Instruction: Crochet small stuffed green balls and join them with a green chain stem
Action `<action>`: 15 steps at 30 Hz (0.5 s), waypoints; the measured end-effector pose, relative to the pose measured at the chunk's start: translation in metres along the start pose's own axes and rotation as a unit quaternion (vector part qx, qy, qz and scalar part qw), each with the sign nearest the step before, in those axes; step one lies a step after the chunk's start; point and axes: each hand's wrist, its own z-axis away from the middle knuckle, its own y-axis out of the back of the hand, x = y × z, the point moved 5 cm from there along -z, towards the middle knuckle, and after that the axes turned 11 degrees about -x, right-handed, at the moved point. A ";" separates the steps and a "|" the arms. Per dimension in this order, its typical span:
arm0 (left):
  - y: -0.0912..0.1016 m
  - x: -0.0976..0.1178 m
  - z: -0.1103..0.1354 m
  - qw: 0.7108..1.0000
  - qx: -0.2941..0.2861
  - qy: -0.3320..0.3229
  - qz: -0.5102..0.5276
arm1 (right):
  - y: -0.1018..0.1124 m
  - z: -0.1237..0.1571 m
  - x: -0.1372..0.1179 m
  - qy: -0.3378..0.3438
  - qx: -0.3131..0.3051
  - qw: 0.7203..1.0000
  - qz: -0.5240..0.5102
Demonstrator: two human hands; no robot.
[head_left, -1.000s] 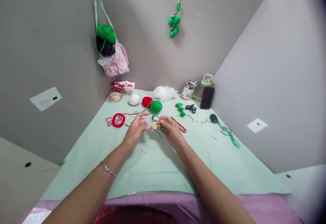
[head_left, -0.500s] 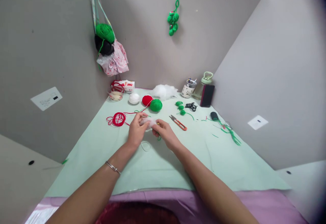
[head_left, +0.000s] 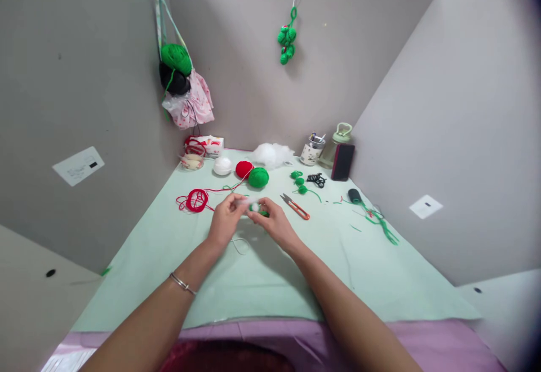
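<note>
My left hand [head_left: 224,218] is closed, thumb and fingers pinching a wisp of white stuffing [head_left: 251,199]. Facing it, my right hand [head_left: 276,223] grips a small green crocheted piece [head_left: 264,213], partly hidden by the fingers. Some white fluff shows at the opening of that green piece. Beneath the hands a thin white yarn loop [head_left: 242,246] lies on the table. Just beyond them are a green yarn ball [head_left: 258,178] and a red yarn ball [head_left: 244,169]. Orange-handled thread snips [head_left: 296,207] lie to the right of my right hand.
White stuffing [head_left: 270,155] is heaped at the back, near a white yarn ball [head_left: 222,165]. Left lies a red yarn coil [head_left: 196,200]. On the right are small green pieces [head_left: 300,182], a black clip [head_left: 316,180], a phone [head_left: 343,162] and a dark green spool [head_left: 354,196].
My left hand has drawn the stuffing into a thinner wisp. My right hand has turned, so more of the green piece shows. The view has tilted slightly.
</note>
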 end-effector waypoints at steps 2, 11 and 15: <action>0.006 0.004 -0.002 0.999 0.006 0.000 0.033 | -0.002 0.001 -0.002 0.002 -0.034 0.999 -0.035; -0.001 0.004 0.001 0.997 -0.014 -0.001 0.075 | 0.004 -0.004 0.004 0.068 0.034 0.997 -0.034; -0.005 0.000 0.003 0.996 -0.023 -0.001 0.090 | 0.005 0.004 -0.004 0.120 0.100 0.986 0.056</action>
